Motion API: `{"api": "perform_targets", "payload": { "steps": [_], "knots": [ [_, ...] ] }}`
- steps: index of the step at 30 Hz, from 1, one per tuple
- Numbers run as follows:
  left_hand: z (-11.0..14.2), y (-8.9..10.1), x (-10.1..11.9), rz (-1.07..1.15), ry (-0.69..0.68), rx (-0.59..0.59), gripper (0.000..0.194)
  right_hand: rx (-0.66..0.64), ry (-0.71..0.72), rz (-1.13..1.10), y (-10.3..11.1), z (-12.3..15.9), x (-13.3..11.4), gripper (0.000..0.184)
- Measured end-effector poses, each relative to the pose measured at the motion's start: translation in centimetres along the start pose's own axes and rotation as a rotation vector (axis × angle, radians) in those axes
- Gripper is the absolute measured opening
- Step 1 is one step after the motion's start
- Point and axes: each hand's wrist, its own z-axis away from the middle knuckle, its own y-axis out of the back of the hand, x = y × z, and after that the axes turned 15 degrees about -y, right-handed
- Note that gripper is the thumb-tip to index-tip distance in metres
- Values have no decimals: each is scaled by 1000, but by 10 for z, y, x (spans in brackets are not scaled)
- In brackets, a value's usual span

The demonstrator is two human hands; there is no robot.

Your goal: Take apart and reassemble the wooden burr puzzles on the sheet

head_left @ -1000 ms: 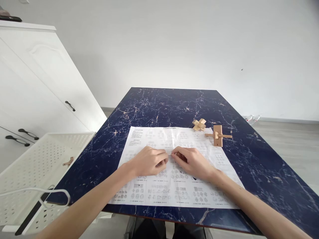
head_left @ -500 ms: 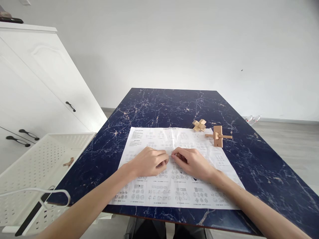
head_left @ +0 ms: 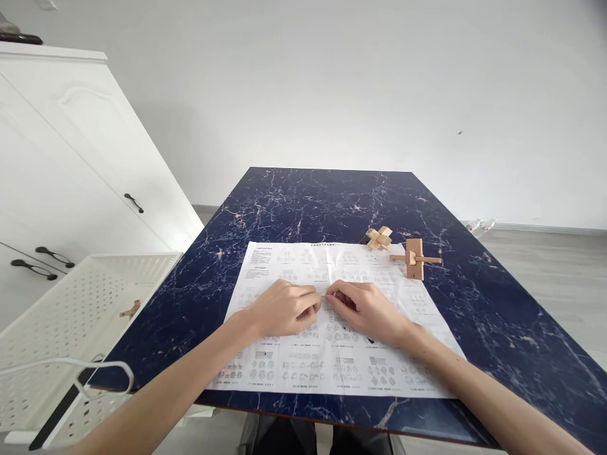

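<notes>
My left hand (head_left: 284, 309) and my right hand (head_left: 367, 311) rest side by side on a white printed instruction sheet (head_left: 332, 366) that lies on a dark blue marble table (head_left: 322, 202). Both hands have their fingers curled inward, fingertips nearly meeting at the sheet's middle. Whatever they may pinch there is hidden. Beyond my right hand, a small wooden cross-shaped puzzle (head_left: 379, 237) and a wooden block puzzle with a rod through it (head_left: 415, 258) sit at the sheet's far right corner.
A white perforated basket (head_left: 71, 316) stands left of the table with a small wooden piece (head_left: 129, 309) inside and a white cable (head_left: 66, 366) over its rim. A white cabinet (head_left: 71, 170) with black handles is behind it. Grey floor lies to the right.
</notes>
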Motion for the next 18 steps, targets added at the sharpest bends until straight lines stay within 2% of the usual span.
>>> {"api": "perform_targets", "payload": {
  "steps": [18],
  "knots": [
    [2, -2, -3, 1, -7, -8, 21, 9, -4, 12, 2, 0, -1, 27]
  ]
}}
